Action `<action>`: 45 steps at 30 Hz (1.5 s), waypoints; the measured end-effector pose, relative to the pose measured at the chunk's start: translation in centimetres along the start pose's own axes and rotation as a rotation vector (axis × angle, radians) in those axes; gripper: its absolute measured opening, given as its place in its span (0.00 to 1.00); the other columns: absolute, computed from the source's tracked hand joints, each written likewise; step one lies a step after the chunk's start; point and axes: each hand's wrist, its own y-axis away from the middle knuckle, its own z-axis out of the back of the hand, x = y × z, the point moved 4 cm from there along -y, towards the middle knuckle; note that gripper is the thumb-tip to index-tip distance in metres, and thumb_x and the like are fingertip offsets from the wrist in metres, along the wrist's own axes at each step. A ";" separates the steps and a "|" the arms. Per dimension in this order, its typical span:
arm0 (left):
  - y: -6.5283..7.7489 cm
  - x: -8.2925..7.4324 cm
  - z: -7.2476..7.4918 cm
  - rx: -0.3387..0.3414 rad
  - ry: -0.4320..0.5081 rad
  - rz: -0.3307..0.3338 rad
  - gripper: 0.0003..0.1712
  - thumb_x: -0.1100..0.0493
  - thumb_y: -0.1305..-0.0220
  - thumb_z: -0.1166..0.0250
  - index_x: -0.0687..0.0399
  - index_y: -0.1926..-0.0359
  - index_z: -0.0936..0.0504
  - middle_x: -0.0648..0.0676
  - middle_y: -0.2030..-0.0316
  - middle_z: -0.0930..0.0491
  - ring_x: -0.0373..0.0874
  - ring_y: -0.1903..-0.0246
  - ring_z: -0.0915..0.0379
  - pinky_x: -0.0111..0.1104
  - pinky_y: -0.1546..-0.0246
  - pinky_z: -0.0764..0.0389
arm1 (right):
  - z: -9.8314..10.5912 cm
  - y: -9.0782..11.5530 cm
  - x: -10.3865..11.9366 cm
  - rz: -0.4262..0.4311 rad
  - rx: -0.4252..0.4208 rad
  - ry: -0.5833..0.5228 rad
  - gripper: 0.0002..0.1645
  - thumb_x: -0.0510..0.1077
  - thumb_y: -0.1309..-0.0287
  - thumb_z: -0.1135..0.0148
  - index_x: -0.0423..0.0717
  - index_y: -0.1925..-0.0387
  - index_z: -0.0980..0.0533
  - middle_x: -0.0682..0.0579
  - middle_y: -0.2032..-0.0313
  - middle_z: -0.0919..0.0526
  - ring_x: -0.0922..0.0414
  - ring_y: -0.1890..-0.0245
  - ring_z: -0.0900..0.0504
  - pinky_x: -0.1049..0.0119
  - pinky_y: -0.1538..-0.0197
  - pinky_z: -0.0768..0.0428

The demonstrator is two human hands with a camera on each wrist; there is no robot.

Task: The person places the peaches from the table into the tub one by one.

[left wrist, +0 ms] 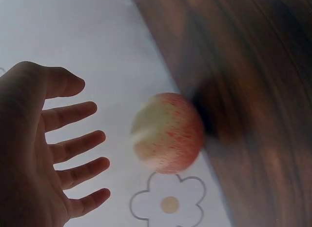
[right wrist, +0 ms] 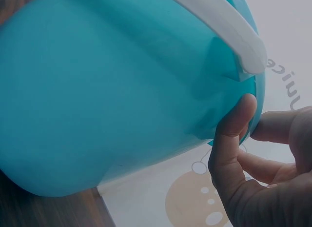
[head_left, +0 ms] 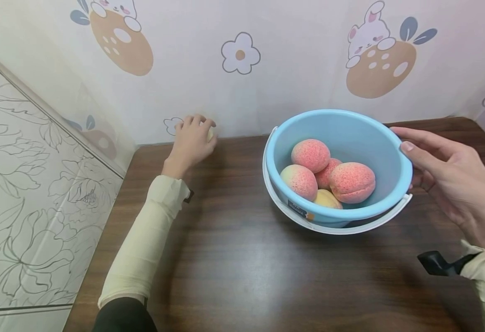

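Observation:
A red-and-cream peach [left wrist: 168,133] sits at the back edge of the table, against the wall. My left hand [head_left: 193,140] is beside it; in the left wrist view its spread fingers [left wrist: 83,145] point toward the peach with a gap between. From the head view the left hand hides most of that fruit. My right hand [head_left: 454,173] pinches the rim of a light blue bucket [head_left: 338,115], thumb and fingers on either side of it. Inside the bucket lie several pinkish-red peaches [head_left: 352,182] and a yellow fruit [head_left: 327,198], partly covered.
The bucket's white handle [head_left: 284,210] hangs down over its front side. Behind the dark wooden table [head_left: 242,272] rises a wall [head_left: 292,55] printed with rabbits and flowers. A floral panel [head_left: 30,198] stands along the left side.

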 end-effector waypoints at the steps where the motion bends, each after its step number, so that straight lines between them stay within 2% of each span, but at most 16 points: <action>1: -0.1 0.2 -0.2 -0.002 0.004 0.002 0.24 0.48 0.26 0.47 0.50 0.34 0.24 0.60 0.32 0.29 0.62 0.28 0.40 0.63 0.32 0.38 | 0.0 0.0 0.0 0.000 -0.002 0.006 0.26 0.36 0.29 0.38 0.48 0.32 0.23 0.56 0.51 0.10 0.57 0.71 0.10 0.66 0.73 0.15; 8: -0.6 1.3 -1.9 0.022 -0.010 0.025 0.25 0.48 0.26 0.46 0.51 0.34 0.24 0.60 0.32 0.29 0.64 0.27 0.40 0.68 0.28 0.44 | 0.2 -0.1 -0.1 0.009 0.000 0.053 0.27 0.37 0.29 0.38 0.49 0.31 0.25 0.58 0.53 0.09 0.55 0.78 0.13 0.64 0.77 0.17; 15: -1.0 2.1 -3.3 0.037 0.004 0.030 0.26 0.48 0.26 0.45 0.50 0.33 0.25 0.60 0.31 0.31 0.64 0.28 0.39 0.65 0.32 0.34 | 0.1 -0.1 -0.1 0.011 0.001 0.056 0.27 0.38 0.29 0.37 0.49 0.31 0.25 0.57 0.52 0.10 0.55 0.78 0.12 0.64 0.77 0.16; 23: -1.5 2.4 -3.8 0.047 0.033 0.048 0.26 0.48 0.27 0.45 0.49 0.32 0.25 0.58 0.30 0.32 0.62 0.27 0.41 0.65 0.33 0.33 | 0.1 -0.1 0.0 0.013 -0.005 0.063 0.27 0.38 0.29 0.36 0.49 0.31 0.25 0.57 0.53 0.10 0.55 0.78 0.13 0.64 0.78 0.17; 36: -1.2 3.6 -5.8 0.033 0.037 0.060 0.22 0.49 0.27 0.45 0.50 0.37 0.25 0.61 0.32 0.33 0.66 0.36 0.36 0.61 0.45 0.21 | 0.0 -0.2 -0.1 0.021 -0.003 0.067 0.27 0.38 0.29 0.37 0.48 0.31 0.25 0.57 0.54 0.10 0.55 0.79 0.13 0.65 0.78 0.16; 41: -1.4 3.4 -6.0 0.041 -0.003 0.062 0.21 0.48 0.25 0.46 0.51 0.38 0.25 0.63 0.33 0.32 0.67 0.36 0.35 0.63 0.45 0.22 | 0.0 -0.1 -0.1 0.011 -0.009 0.067 0.26 0.38 0.29 0.37 0.49 0.31 0.25 0.57 0.55 0.09 0.55 0.79 0.13 0.64 0.78 0.17; 45: -1.5 3.1 -6.1 0.024 -0.063 0.056 0.23 0.50 0.26 0.45 0.55 0.37 0.25 0.65 0.36 0.30 0.69 0.37 0.33 0.66 0.44 0.23 | 0.0 0.0 -0.2 0.006 -0.013 0.061 0.26 0.38 0.29 0.37 0.49 0.31 0.25 0.57 0.54 0.09 0.55 0.76 0.11 0.64 0.77 0.16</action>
